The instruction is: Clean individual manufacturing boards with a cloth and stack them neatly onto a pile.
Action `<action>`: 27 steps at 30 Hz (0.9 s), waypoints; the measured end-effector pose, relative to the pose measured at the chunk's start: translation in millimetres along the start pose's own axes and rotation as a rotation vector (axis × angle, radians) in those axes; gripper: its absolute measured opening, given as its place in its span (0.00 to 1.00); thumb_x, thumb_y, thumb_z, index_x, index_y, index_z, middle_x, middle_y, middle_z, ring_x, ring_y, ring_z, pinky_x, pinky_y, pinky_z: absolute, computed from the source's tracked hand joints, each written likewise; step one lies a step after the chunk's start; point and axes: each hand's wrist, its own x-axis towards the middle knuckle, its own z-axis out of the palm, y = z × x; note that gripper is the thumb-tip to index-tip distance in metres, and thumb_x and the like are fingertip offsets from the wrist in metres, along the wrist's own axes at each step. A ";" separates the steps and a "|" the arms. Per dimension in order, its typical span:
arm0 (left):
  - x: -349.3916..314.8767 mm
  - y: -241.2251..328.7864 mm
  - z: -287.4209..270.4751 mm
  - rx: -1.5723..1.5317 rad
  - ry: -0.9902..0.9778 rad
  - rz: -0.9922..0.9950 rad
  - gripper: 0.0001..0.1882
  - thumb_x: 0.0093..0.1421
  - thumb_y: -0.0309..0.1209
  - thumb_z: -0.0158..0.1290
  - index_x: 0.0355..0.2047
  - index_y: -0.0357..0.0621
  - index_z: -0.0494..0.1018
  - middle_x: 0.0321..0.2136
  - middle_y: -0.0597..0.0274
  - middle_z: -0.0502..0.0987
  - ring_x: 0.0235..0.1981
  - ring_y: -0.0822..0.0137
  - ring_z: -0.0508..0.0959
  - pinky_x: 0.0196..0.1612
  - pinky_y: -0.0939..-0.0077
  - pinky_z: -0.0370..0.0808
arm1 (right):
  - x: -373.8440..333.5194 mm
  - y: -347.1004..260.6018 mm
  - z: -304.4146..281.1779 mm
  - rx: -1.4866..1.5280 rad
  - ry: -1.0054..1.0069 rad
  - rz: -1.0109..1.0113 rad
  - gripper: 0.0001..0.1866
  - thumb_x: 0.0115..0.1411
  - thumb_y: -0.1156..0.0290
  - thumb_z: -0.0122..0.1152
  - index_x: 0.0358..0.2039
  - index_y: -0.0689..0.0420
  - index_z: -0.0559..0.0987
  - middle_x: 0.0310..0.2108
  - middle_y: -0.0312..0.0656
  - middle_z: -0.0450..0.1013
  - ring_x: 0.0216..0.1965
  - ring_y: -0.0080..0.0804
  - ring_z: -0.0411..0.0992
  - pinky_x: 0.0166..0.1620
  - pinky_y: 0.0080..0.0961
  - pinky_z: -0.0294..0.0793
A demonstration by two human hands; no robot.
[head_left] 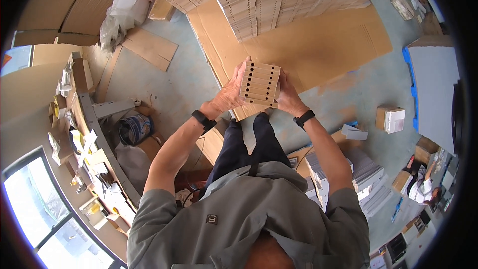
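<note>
A bundle of light-brown drilled boards [260, 83] is held up between my two hands, in front of my body. The boards lie one against another, with two rows of dark round holes showing on the face toward me. My left hand [230, 92] is closed on the bundle's left side, its thumb near the far corner. My right hand [290, 97] grips the right side, its fingers partly hidden behind the boards. A large stack of similar drilled boards [308, 0] rises on the far side, resting on a flat cardboard sheet [343, 45].
At left, a cluttered bench [107, 169] runs beside a dark bucket [135, 129]. Grey-white panels [368, 179] are piled near my right side. A small carton [390, 119] sits on the floor farther right. A person [423, 184] appears at the far right.
</note>
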 end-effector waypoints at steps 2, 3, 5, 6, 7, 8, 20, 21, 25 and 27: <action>-1.2 -2.5 2.0 0.008 -0.013 0.074 0.75 0.39 0.33 0.76 0.74 0.48 0.29 0.72 0.43 0.43 0.69 0.40 0.55 0.72 0.58 0.60 | -3.3 1.0 4.4 -0.016 0.022 -0.018 0.60 0.39 0.68 0.82 0.68 0.57 0.52 0.63 0.55 0.57 0.64 0.59 0.59 0.65 0.44 0.67; -0.8 -4.9 2.4 0.012 -0.012 0.070 0.75 0.39 0.33 0.76 0.74 0.48 0.29 0.72 0.43 0.43 0.69 0.40 0.55 0.72 0.58 0.60 | -2.1 0.4 4.8 -0.044 0.045 -0.039 0.60 0.39 0.69 0.82 0.68 0.58 0.52 0.62 0.55 0.58 0.64 0.59 0.59 0.65 0.45 0.67; 0.3 -9.8 3.4 0.021 -0.070 0.012 0.76 0.41 0.35 0.77 0.74 0.49 0.27 0.74 0.45 0.39 0.70 0.42 0.54 0.71 0.59 0.60 | 1.4 -1.6 6.3 -0.010 0.058 -0.019 0.60 0.39 0.68 0.81 0.68 0.58 0.52 0.62 0.56 0.58 0.64 0.59 0.59 0.64 0.46 0.67; -3.8 -22.0 8.0 0.022 -0.062 0.008 0.76 0.41 0.35 0.77 0.74 0.49 0.27 0.74 0.45 0.39 0.70 0.42 0.54 0.71 0.59 0.60 | 3.4 -6.6 6.7 0.022 0.065 -0.001 0.59 0.39 0.68 0.81 0.68 0.59 0.52 0.62 0.56 0.58 0.63 0.59 0.60 0.64 0.47 0.66; -10.2 -41.1 13.0 -0.160 -0.085 -0.129 0.74 0.41 0.36 0.77 0.74 0.49 0.29 0.73 0.46 0.42 0.70 0.44 0.55 0.71 0.59 0.59 | 7.3 -12.6 6.9 0.055 0.068 0.009 0.59 0.39 0.67 0.81 0.68 0.59 0.52 0.61 0.56 0.59 0.63 0.59 0.60 0.64 0.49 0.66; -12.8 -52.6 15.2 -0.348 -0.111 -0.259 0.73 0.42 0.36 0.77 0.75 0.49 0.31 0.73 0.46 0.45 0.70 0.46 0.56 0.71 0.60 0.59 | 8.9 -17.6 3.9 0.054 0.058 0.000 0.59 0.39 0.67 0.81 0.68 0.59 0.52 0.61 0.56 0.59 0.63 0.59 0.60 0.64 0.49 0.66; -91.2 -38.3 77.6 -0.769 -0.068 -0.655 0.46 0.60 0.43 0.66 0.70 0.38 0.54 0.55 0.45 0.72 0.58 0.56 0.73 0.60 0.66 0.70 | 27.3 -33.4 15.0 -0.611 -0.036 0.237 0.56 0.41 0.59 0.79 0.66 0.63 0.56 0.58 0.56 0.61 0.59 0.53 0.61 0.62 0.50 0.59; -98.3 -42.0 78.3 -0.738 -0.146 -0.668 0.45 0.63 0.41 0.64 0.71 0.38 0.51 0.57 0.46 0.71 0.57 0.57 0.74 0.61 0.67 0.70 | 30.5 -28.2 20.8 -0.685 -0.015 0.212 0.55 0.41 0.59 0.78 0.65 0.64 0.57 0.57 0.56 0.62 0.58 0.53 0.62 0.62 0.50 0.59; -115.8 -48.5 74.6 -0.782 -0.090 -0.637 0.44 0.63 0.38 0.63 0.70 0.36 0.52 0.52 0.47 0.74 0.53 0.56 0.76 0.59 0.65 0.72 | 36.9 -30.6 27.1 -0.726 -0.054 0.222 0.55 0.41 0.58 0.78 0.66 0.63 0.57 0.57 0.55 0.63 0.59 0.52 0.63 0.63 0.50 0.58; -105.8 -26.4 46.5 -0.382 -0.190 -0.478 0.44 0.60 0.36 0.64 0.69 0.35 0.53 0.54 0.46 0.71 0.55 0.52 0.75 0.59 0.62 0.73 | 36.6 -28.8 22.4 -0.734 -0.065 0.241 0.55 0.41 0.58 0.78 0.66 0.63 0.57 0.58 0.54 0.63 0.59 0.52 0.62 0.63 0.50 0.57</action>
